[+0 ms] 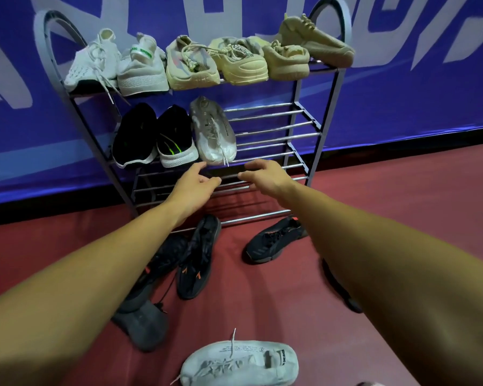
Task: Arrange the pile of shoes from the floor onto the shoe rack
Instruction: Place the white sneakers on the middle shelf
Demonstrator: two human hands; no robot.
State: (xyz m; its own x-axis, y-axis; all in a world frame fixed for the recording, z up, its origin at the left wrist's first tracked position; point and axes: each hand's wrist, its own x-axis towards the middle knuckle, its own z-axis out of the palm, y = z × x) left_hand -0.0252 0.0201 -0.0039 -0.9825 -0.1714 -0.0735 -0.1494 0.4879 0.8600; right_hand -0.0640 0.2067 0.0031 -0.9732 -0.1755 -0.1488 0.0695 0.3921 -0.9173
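Shoes point(198, 257) are scattered on the floor point(402, 190), a grey shoe point(240, 363) nearest. Beyond, the left hand point(198, 182) and right hand point(265, 176) are held empty, fingers loose, at the middle shelf point(273, 135) beside a similar pale shoe point(214, 132), where room is left, likely for its mate; the top shelf point(322, 68) is filled.

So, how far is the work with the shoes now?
Done: six pale shoes fill the top shelf of the shoe rack; two black sneakers and a grey sneaker sit on the middle shelf. In hand: nothing; the left hand and right hand hover open by that grey sneaker. Left: a light grey sneaker and several dark sneakers lie on the floor; the lower shelves hold no shoes.
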